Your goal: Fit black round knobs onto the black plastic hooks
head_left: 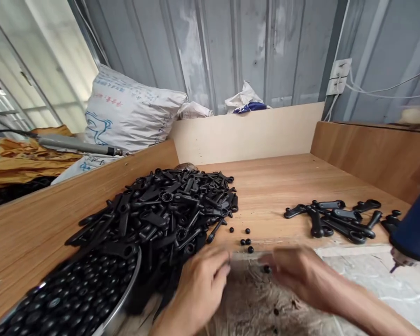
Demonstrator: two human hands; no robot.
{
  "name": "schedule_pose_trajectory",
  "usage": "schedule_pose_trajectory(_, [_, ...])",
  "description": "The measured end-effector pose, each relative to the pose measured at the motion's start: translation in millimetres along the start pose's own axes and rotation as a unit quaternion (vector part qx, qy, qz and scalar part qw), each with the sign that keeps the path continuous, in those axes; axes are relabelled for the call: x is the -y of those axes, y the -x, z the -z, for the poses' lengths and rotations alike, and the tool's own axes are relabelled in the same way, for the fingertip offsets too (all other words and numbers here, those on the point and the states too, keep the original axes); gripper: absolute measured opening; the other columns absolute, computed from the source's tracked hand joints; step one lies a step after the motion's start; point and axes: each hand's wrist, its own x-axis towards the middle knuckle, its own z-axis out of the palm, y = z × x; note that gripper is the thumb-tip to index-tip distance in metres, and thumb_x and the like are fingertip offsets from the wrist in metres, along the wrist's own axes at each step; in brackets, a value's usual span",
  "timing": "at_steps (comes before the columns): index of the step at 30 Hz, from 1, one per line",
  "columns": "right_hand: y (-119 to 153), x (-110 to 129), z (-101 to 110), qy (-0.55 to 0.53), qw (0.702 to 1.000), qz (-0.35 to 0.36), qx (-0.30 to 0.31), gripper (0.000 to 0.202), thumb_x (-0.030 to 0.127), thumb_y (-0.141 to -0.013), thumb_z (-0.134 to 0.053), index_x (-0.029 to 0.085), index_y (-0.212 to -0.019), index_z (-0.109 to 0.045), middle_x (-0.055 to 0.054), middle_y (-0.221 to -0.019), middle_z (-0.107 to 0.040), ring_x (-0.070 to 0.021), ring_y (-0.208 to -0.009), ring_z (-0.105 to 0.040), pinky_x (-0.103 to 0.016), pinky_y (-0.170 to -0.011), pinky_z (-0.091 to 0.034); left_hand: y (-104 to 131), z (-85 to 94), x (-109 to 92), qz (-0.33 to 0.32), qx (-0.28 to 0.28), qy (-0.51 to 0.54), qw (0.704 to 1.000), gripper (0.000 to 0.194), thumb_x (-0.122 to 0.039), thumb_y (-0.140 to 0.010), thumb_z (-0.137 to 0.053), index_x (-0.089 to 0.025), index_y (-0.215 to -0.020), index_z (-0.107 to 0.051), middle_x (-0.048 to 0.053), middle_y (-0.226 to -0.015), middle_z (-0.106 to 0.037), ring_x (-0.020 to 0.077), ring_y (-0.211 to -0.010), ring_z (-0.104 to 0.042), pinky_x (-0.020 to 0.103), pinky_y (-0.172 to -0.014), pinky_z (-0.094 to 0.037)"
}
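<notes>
My left hand (205, 280) is at the front of the wooden table, its fingers curled together. Whatever they hold, if anything, is hidden. To the right, my right hand (294, 273) is smeared by motion, and I cannot make out its finger positions. A small black ball (267, 269) shows by its fingertips. Between and beyond the hands lie several more black balls (248, 241). Beside my left hand rises a big heap of black crank-shaped handles (168, 205). A metal basin (139, 266) full of black balls (73, 289) stands at the front left.
A smaller group of black handles (339, 219) lies on the right. Near it hangs a blue power tool (415, 224) with its bit pointing down. Wooden boards (252, 135) edge the table (266, 182). A white sack (129, 109) and a grey rod-like tool (77, 144) are at the left.
</notes>
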Motion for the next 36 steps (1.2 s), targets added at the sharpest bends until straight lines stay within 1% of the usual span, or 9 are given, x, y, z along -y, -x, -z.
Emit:
schedule_pose_trajectory(5, [-65.8,-26.5,10.3,0.084,0.996,-0.039,-0.008,0.033,0.005,-0.072,-0.058,0.018,-0.101,-0.067,-0.007,-0.085,-0.069,-0.0201,-0.074,-0.064,-0.025,-0.063,-0.046,-106.6,-4.7,-12.7,0.013,-0.041,-0.149,0.988,0.033,-0.010,-0.078,-0.042,-0.019,-0.103,-0.062,0.006,-0.104,-0.061,0.0235,-0.103,-0.049,0.034,-0.085,-0.043])
schedule_pose_trajectory(9, [-69.6,-28.4,-11.9,0.131,0.991,0.015,0.009,0.025,0.017,-0.075,-0.061,0.022,-0.099,-0.066,-0.007,-0.083,-0.067,-0.0217,-0.071,-0.063,-0.026,-0.058,-0.047,-144.4,-33.0,-9.7,0.019,-0.020,-0.230,0.973,0.046,-0.011,-0.078,-0.040,-0.015,-0.122,-0.051,0.013,-0.127,-0.049,0.0352,-0.117,-0.036,0.047,-0.083,-0.038])
schedule_pose_trajectory(12, [-64.1,-28.5,-29.3,0.160,0.986,0.046,0.006,0.024,0.025,-0.082,-0.057,0.023,-0.106,-0.061,-0.009,-0.091,-0.063,-0.0252,-0.079,-0.061,-0.032,-0.060,-0.051,-150.8,-50.6,-6.8,0.007,0.033,-0.271,0.962,0.044,-0.010,-0.077,-0.040,-0.013,-0.117,-0.055,0.017,-0.119,-0.054,0.0401,-0.113,-0.038,0.053,-0.080,-0.034])
schedule_pose_trajectory(16, [-63.6,-33.5,-38.2,0.185,0.981,0.050,0.002,0.015,0.023,-0.085,-0.051,0.016,-0.094,-0.061,-0.010,-0.089,-0.060,-0.0252,-0.076,-0.058,-0.035,-0.059,-0.052,-153.6,-57.7,-1.0,-0.011,0.092,-0.306,0.948,0.042,-0.007,-0.080,-0.032,-0.017,-0.109,-0.062,0.013,-0.103,-0.061,0.0335,-0.096,-0.050,0.046,-0.074,-0.035])
schedule_pose_trajectory(21, [-64.4,-29.7,-35.6,0.201,0.976,0.085,-0.014,0.014,0.028,-0.089,-0.048,0.021,-0.099,-0.056,-0.005,-0.091,-0.060,-0.0235,-0.077,-0.057,-0.035,-0.058,-0.053,-156.5,-52.9,-1.2,0.007,0.053,-0.380,0.923,0.050,-0.007,-0.085,-0.022,-0.009,-0.133,-0.038,0.017,-0.110,-0.056,0.0312,-0.092,-0.052,0.038,-0.066,-0.038])
schedule_pose_trajectory(25, [-64.2,-24.0,-37.2,0.198,0.975,0.093,0.031,0.013,0.021,-0.085,-0.053,0.015,-0.094,-0.059,-0.006,-0.093,-0.061,-0.0224,-0.078,-0.058,-0.032,-0.059,-0.053,-152.4,-47.5,-8.4,0.028,0.097,-0.372,0.923,0.052,0.000,-0.083,-0.019,-0.012,-0.122,-0.051,0.017,-0.121,-0.051,0.0305,-0.093,-0.055,0.040,-0.068,-0.040])
schedule_pose_trajectory(29, [-61.1,-22.7,-39.6,0.197,0.977,0.080,0.026,0.011,0.010,-0.075,-0.059,0.009,-0.083,-0.065,-0.012,-0.083,-0.064,-0.0260,-0.073,-0.062,-0.033,-0.058,-0.053,-142.3,-47.3,-11.9,0.034,0.102,-0.364,0.925,0.045,-0.001,-0.084,-0.024,-0.018,-0.105,-0.061,0.010,-0.106,-0.060,0.0237,-0.095,-0.058,0.034,-0.074,-0.042])
schedule_pose_trajectory(33, [-55.8,-24.6,-30.7,0.194,0.980,0.037,0.033,0.015,0.005,-0.069,-0.059,0.006,-0.081,-0.068,-0.018,-0.077,-0.065,-0.0311,-0.071,-0.063,-0.037,-0.057,-0.053,-133.8,-42.5,-9.0,0.030,0.114,-0.345,0.931,0.036,-0.009,-0.082,-0.039,-0.025,-0.106,-0.059,0.004,-0.110,-0.061,0.0203,-0.102,-0.055,0.033,-0.083,-0.040])
schedule_pose_trajectory(36, [-49.5,-19.8,-19.8,0.177,0.982,0.001,0.062,0.019,0.011,-0.073,-0.059,0.005,-0.089,-0.068,-0.019,-0.083,-0.066,-0.0320,-0.074,-0.064,-0.038,-0.062,-0.053,-126.8,-33.8,-11.9,0.035,0.132,-0.341,0.930,0.044,-0.007,-0.078,-0.039,-0.019,-0.117,-0.054,0.009,-0.113,-0.061,0.0259,-0.105,-0.054,0.038,-0.081,-0.041])
